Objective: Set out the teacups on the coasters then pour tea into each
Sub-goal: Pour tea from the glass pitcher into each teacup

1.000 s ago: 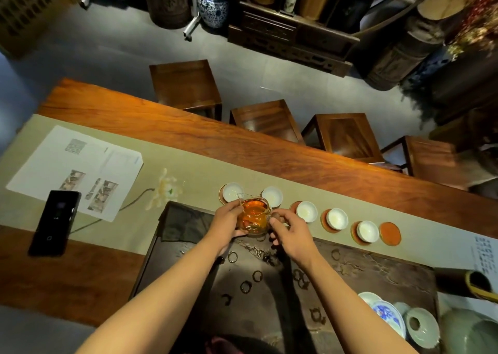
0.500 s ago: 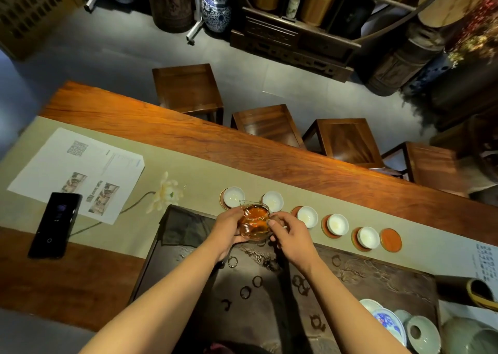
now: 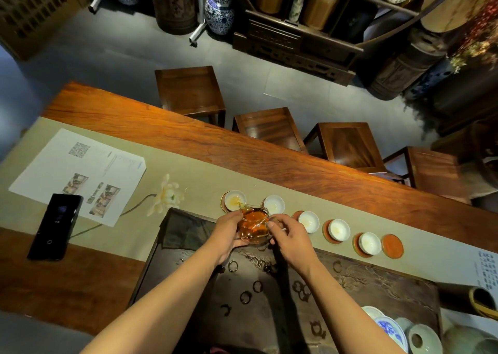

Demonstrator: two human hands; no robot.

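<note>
Both hands hold a glass pitcher (image 3: 253, 227) of amber tea. My left hand (image 3: 225, 232) cups its left side and my right hand (image 3: 289, 235) grips the handle side. The pitcher tilts left, its spout over the leftmost white teacup (image 3: 235, 200), where a thin stream of tea lands. Several white teacups stand in a row on orange coasters along the beige runner: the second cup (image 3: 274, 205), then cups at the middle (image 3: 308, 221), further right (image 3: 339, 229) and last (image 3: 369, 243). One orange coaster (image 3: 392, 246) at the right end has no cup on it.
A dark carved tea tray (image 3: 350, 286) lies under my arms. A black phone (image 3: 55, 229) and a printed sheet (image 3: 78, 173) lie at left, beside a white flower (image 3: 167, 196). Ceramic bowls and lids (image 3: 390, 332) crowd the lower right. Wooden stools (image 3: 191, 92) stand beyond the table.
The pitcher has moved left and tipped toward the leftmost cup, and tea now shows in that cup. Both hands stayed on the pitcher.
</note>
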